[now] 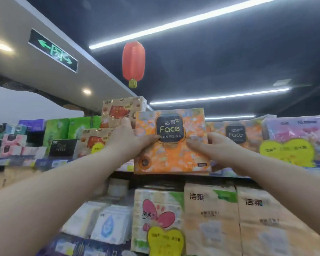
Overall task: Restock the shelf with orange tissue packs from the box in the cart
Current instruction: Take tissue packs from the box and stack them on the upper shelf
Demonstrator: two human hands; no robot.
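- The left hand [129, 143] grips the left edge of the orange tissue pack [174, 157], with the thumb lying across the front and the fingers curled behind.
- The right hand [220, 150] grips the right edge of the same pack, thumb pressed on the front and fingers tucked round the side and underneath.
- The pack stands upright between both hands with its dark "Face" label towards the camera. Its lower edge is level with the front of the top shelf [50, 163], and whether it rests there cannot be told.
- A second orange pack [235, 135] stands on that shelf just to the right, partly behind the right hand.
- A pink pack [294, 141] with a yellow tag stands further right.
- Beige packs [211, 218] fill the shelf below.
- A red lantern [133, 61] hangs from the dark ceiling above.
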